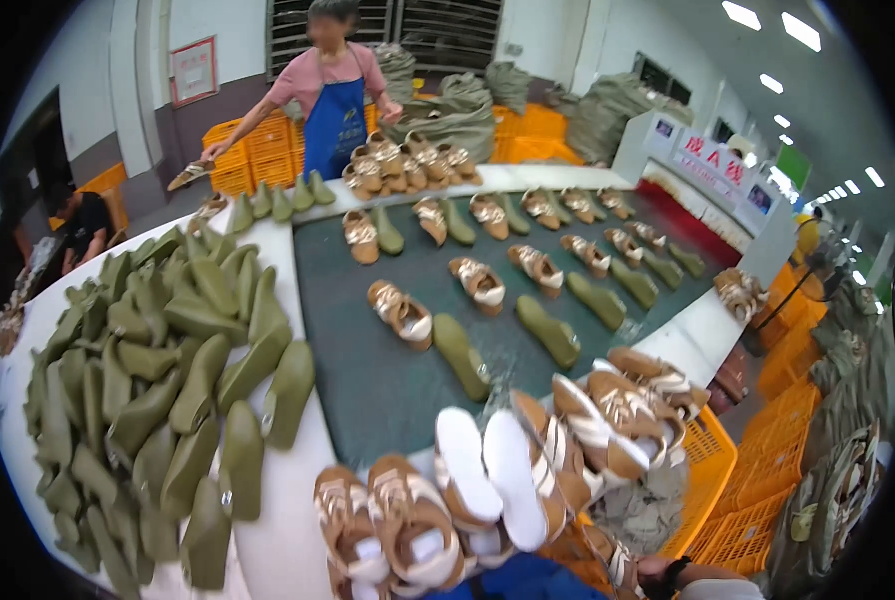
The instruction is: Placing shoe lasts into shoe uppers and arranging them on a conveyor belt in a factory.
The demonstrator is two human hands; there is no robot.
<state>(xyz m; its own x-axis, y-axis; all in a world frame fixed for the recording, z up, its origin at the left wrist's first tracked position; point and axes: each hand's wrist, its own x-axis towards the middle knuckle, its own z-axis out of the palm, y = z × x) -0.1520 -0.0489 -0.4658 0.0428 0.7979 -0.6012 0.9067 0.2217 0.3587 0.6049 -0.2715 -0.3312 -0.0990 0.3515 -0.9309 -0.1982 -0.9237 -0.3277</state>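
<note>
At the lower right edge, my right hand [655, 570] with a dark wristband reaches low beside an orange crate. Next to its fingers is a brown-and-white shoe [615, 556]; the fingers are mostly hidden, so a grip on it cannot be made out. My left hand is out of view. Just in front of me, brown sneakers [414, 525] stand in a cluster on the table edge, and two of them show white soles [464, 465]. Olive-green shoe lasts [460, 355] and more sneakers [400, 312] lie in rows on the dark green conveyor belt [352, 400].
A large heap of green lasts [147, 370] covers the white table [267, 545] at left. Across the belt, a person in a blue apron [334, 125] holds a shoe [189, 176] out to the side. Orange crates [767, 460] and sacks [847, 350] stand at right.
</note>
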